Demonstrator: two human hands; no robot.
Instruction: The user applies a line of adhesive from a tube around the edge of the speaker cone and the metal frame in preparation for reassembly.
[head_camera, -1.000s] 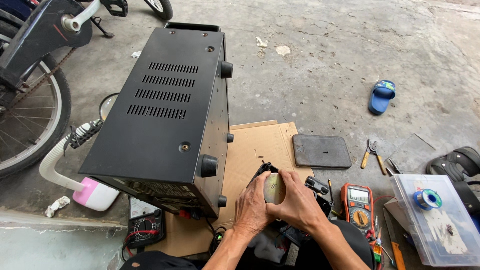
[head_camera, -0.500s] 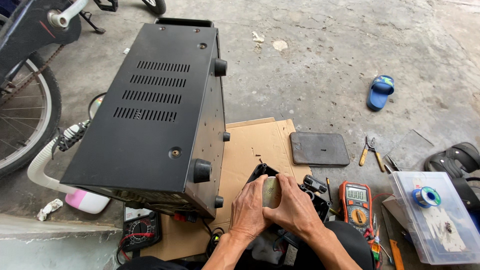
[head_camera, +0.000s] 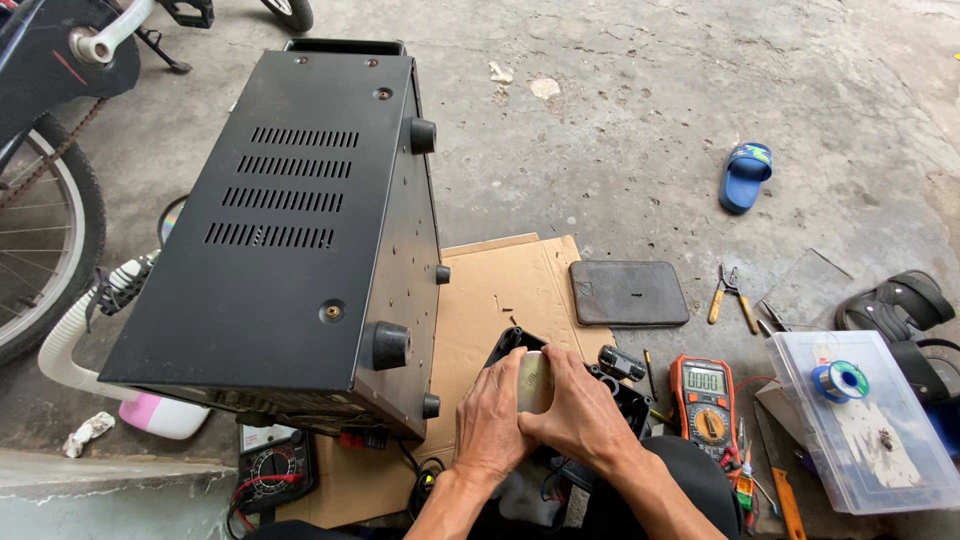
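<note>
Fingers of my left hand and right hand close together around a small pale rounded part, held over the cardboard sheet, right of the big black metal case, left of the orange multimeter.

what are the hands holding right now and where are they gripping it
Both hands, left and right, grip a small pale rounded part by its sides.
</note>
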